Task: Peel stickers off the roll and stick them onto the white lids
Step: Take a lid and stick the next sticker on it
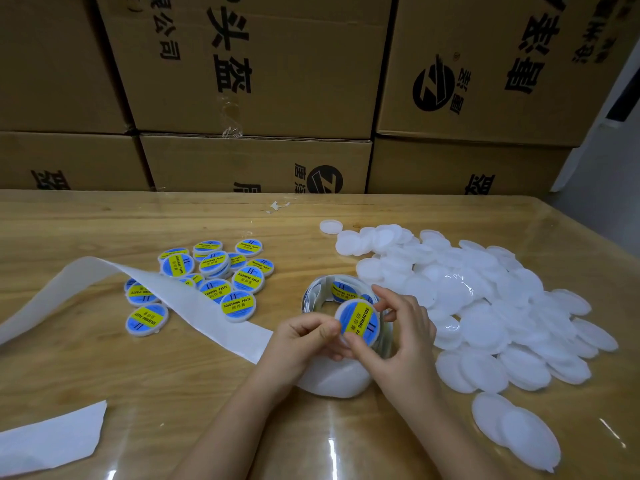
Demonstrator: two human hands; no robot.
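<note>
Lid (338,317) looks light and stiff, best held by its rim; left hand (301,337) and right hand (401,341) both pinch it, pressing its thin bendy sticker (360,321) flat

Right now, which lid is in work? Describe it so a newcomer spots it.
On the wooden table, find the sticker roll at centre front. The lid is held over it between left hand and right hand. It alone is both labelled blue-and-yellow and in hand: the white lids at right are plain, the labelled lids at left lie untouched.
</note>
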